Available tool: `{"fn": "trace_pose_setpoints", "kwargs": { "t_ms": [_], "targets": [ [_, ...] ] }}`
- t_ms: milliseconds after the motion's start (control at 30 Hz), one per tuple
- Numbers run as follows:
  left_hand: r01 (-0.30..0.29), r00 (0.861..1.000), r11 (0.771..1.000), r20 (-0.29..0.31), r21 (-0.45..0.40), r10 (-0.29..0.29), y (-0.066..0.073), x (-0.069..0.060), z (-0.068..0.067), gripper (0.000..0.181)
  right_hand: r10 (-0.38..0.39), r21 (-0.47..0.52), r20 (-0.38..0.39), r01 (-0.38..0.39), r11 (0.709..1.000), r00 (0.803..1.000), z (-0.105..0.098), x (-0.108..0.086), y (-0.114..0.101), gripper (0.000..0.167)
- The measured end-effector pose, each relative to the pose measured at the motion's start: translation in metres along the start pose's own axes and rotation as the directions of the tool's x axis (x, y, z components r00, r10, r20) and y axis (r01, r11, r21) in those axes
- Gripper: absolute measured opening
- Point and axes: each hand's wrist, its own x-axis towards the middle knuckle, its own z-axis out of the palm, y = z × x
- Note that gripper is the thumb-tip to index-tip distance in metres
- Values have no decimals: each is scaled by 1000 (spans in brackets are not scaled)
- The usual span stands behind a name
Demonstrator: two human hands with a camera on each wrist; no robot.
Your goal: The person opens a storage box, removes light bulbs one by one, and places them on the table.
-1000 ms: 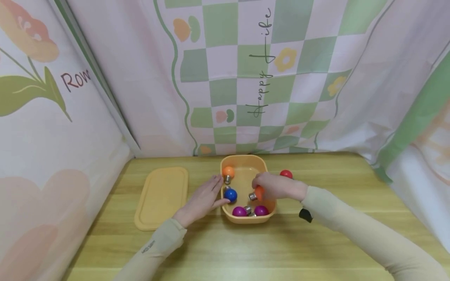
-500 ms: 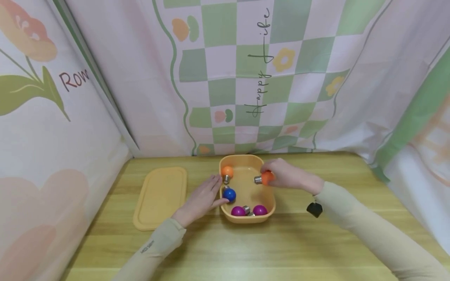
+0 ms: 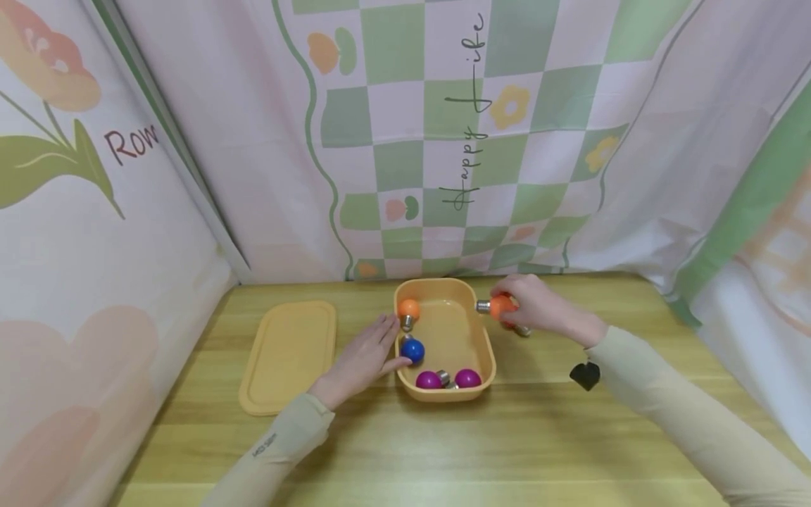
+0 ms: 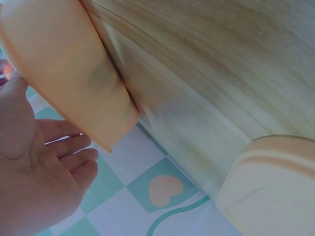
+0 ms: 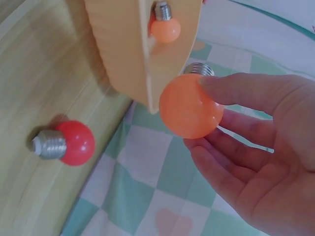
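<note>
My right hand [image 3: 545, 306] pinches an orange light bulb [image 5: 189, 108] by its globe, just right of the yellow box [image 3: 453, 338]. The bulb's metal base points left over the rim. Below that hand a red light bulb [image 5: 78, 142] lies on the table, mostly hidden in the head view. My left hand [image 3: 361, 359] rests against the box's left rim with fingers straight and the thumb over the edge. Inside the box lie another orange bulb [image 3: 409, 309], a blue bulb [image 3: 413, 351] and two purple bulbs [image 3: 429, 380] at the near end.
A yellow lid [image 3: 290, 359] lies flat on the wooden table [image 3: 405, 451], left of the box. A patterned curtain [image 3: 456, 155] hangs behind the table's far edge. A dark tag [image 3: 585, 375] dangles from the right sleeve.
My right hand has lifted the orange bulb out of the box, moving right and away over the rim. The left hand has stayed at the box's left side.
</note>
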Motion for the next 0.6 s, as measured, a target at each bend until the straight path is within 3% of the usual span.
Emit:
{"fn": "trace_pose_setpoints", "kwargs": {
  "t_ms": [233,600],
  "targets": [
    [2,1000,1000,4,4,-2,0,0,0,74,101,35,20,-101,994,995,-2,-8,13,29],
    [-24,999,1000,-37,20,25,0,0,0,73,214,43,-23,-213,976,977,4,-21,41,34]
  ]
}}
